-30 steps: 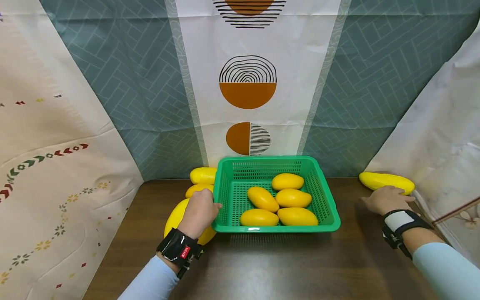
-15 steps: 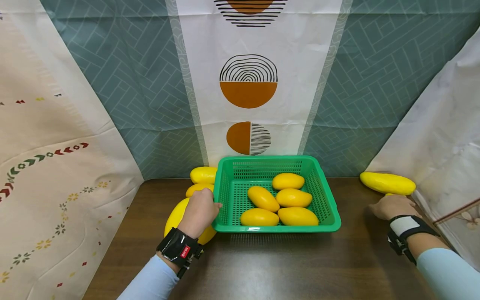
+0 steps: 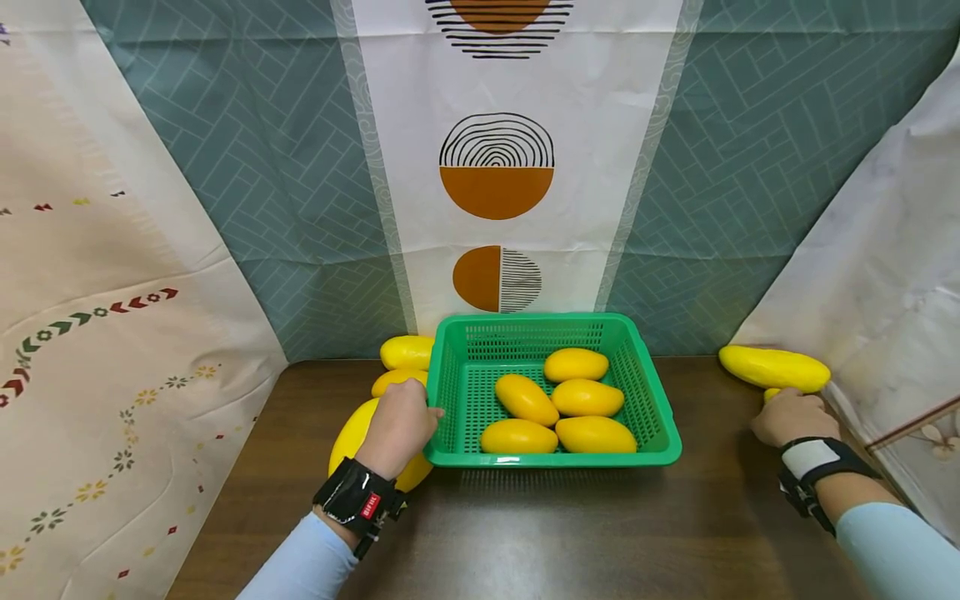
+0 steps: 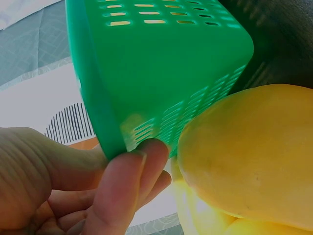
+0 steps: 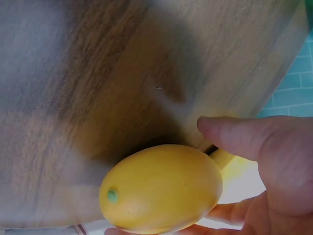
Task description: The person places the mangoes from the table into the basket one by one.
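My left hand (image 3: 401, 425) pinches the left rim of a green plastic basket (image 3: 667, 400) between thumb and fingers. Several yellow mangoes (image 3: 587, 397) lie inside the basket. Below that hand, a large yellow fruit (image 3: 350, 429) is partly covered. At the far right my right hand (image 3: 795, 417) is at another mango (image 5: 161, 188) with a green stem end, which the head view mostly hides. In the right wrist view its fingers lie along the lower side of this mango, while the thumb is spread away from it. A long yellow fruit (image 3: 775, 368) lies just beyond that hand.
Two more yellow fruits, one at the back (image 3: 406, 352) and one nearer (image 3: 397, 380), lie against the basket's left side. Brown wooden tabletop (image 3: 540, 533) extends in front. Patterned cloth (image 3: 495, 192) hangs close behind, with pale cloths at both sides.
My right hand has drawn back from the long yellow fruit, toward me and slightly right, to the mango in front. My left hand and the basket have stayed in place.
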Motion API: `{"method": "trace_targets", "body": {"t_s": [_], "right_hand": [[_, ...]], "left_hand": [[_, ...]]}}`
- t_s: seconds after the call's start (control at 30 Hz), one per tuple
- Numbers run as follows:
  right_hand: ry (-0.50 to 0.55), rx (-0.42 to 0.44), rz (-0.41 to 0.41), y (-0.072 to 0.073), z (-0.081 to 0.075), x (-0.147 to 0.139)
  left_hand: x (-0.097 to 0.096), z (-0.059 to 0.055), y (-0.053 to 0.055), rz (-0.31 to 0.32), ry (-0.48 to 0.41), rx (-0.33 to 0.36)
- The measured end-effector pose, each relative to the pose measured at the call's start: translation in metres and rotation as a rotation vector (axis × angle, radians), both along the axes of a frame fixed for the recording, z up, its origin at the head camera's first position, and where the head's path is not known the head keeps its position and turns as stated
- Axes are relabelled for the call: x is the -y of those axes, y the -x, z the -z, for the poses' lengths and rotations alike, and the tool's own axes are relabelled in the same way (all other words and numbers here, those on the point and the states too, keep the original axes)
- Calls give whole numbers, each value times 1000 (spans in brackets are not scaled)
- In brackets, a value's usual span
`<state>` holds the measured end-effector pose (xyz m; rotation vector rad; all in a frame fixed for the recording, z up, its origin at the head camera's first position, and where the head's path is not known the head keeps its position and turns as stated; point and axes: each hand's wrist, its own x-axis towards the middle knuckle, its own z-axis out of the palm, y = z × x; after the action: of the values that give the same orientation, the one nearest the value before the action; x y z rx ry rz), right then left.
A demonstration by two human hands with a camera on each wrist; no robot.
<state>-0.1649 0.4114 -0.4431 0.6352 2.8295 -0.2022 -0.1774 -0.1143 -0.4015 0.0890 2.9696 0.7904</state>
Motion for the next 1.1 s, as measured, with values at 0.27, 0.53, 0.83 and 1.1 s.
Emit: {"method": "trace_targets", "body": {"t_s": [0.27, 0.53, 0.83, 1.1], "right_hand": [[-12, -72, -36, 0, 2, -5], [79, -133, -87, -1, 1, 4], [114, -156, -195, 4, -17, 26], [80, -291, -292, 17, -28, 48]], "left_hand": [[-1, 0, 0, -4, -4, 5], [0, 0, 0, 6, -7, -13], [-2, -2, 2, -13, -15, 17], [0, -1, 1, 0, -7, 11]]}}
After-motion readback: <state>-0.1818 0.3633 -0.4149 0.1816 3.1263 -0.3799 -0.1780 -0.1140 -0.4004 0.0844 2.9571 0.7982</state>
